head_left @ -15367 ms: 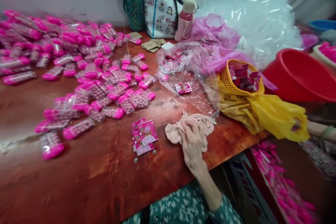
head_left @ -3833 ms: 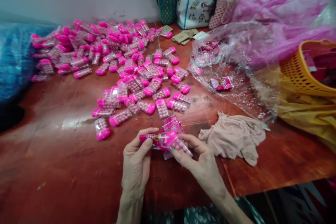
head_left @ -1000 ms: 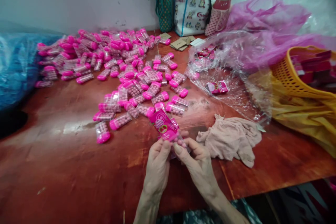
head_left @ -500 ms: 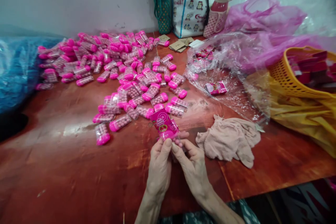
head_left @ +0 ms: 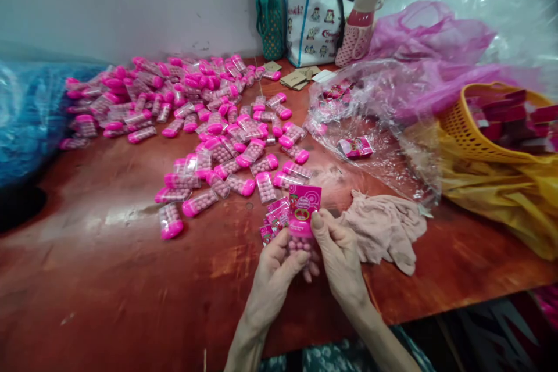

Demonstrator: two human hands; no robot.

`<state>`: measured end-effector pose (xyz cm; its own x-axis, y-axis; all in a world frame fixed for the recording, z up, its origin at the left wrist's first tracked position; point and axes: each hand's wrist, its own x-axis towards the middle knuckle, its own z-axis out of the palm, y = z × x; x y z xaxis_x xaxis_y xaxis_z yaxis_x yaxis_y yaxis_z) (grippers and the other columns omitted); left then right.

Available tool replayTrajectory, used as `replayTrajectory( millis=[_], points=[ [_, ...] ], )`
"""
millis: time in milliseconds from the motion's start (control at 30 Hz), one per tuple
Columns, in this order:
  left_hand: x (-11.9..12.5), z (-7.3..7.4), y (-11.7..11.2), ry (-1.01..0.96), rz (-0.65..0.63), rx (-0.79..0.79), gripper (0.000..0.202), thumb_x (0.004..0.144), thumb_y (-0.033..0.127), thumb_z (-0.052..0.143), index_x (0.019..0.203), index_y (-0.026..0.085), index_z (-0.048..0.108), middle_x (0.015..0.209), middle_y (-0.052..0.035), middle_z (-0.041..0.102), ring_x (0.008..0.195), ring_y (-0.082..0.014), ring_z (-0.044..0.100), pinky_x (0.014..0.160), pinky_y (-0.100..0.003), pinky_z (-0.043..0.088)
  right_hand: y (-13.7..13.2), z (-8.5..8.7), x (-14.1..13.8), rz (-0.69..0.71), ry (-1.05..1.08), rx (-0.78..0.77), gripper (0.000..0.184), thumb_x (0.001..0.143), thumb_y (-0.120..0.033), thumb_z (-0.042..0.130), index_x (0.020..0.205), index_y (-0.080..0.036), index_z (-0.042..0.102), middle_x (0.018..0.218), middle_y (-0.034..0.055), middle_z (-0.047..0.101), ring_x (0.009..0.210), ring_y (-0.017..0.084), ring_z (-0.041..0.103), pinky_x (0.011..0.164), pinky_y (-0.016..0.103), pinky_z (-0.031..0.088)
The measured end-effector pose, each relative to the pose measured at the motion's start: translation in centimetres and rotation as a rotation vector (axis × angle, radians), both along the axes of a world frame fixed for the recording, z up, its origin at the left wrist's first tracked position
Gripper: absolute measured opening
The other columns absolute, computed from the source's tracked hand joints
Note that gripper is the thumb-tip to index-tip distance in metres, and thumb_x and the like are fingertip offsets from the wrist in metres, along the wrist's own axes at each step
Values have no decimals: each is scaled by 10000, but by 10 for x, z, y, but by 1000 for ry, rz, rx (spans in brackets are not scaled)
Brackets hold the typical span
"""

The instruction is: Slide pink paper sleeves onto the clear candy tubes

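Between my hands is a clear candy container [head_left: 300, 244] filled with small pink balls, with a printed pink card sleeve [head_left: 304, 206] over its upper part. My left hand [head_left: 279, 264] is closed around the container's lower end, thumb across the front. My right hand [head_left: 337, 244] pinches the sleeve's right edge between thumb and fingers. Just behind my left hand lie several pink printed cards [head_left: 275, 218], partly covered by the held piece. A loose candy container [head_left: 265, 187] with pink balls rests on the table beyond them.
A large heap of pink-capped candy containers [head_left: 174, 93] spreads across the back left. To the right are a beige cloth [head_left: 386, 229], a clear plastic bag [head_left: 392, 168] with a pink packet [head_left: 356, 147], and a yellow basket [head_left: 471, 131]. A blue bag [head_left: 30, 116] sits left.
The container and sleeve have moved right and now stand more upright. My right hand has shifted from the lower end up to the sleeve's edge. Several cards behind are now uncovered.
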<state>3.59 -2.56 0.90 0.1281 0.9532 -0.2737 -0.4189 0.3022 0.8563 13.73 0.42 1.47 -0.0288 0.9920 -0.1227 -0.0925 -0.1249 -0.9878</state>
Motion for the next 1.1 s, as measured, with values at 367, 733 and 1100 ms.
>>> replayTrajectory(
  millis=[367, 733, 1100],
  points=[
    [1, -5, 5, 31, 151, -49, 68, 777, 214, 577, 803, 152, 570, 586, 33, 501, 477, -70, 478, 400, -165, 353, -7, -13, -9, 15, -24, -33, 219, 814, -365, 547, 720, -173, 596, 663, -18, 530, 486, 80, 466, 434, 196, 420],
    [3, 3, 7, 194, 142, -116, 145, 671, 197, 669, 781, 132, 599, 570, 29, 536, 440, -63, 451, 398, -169, 389, -2, -13, -10, -30, 96, -271, 268, 664, -381, 689, 686, -124, 619, 583, 26, 627, 470, 130, 562, 399, 217, 472],
    [-12, 7, 4, -211, 40, -241, 398, 630, 292, 728, 996, 174, 627, 829, -64, 659, 659, -155, 610, 593, -282, 518, 5, 2, 15, 280, -99, -151, 210, 751, -363, 621, 771, -154, 621, 627, -6, 600, 528, 126, 549, 503, 237, 460]
  ],
)
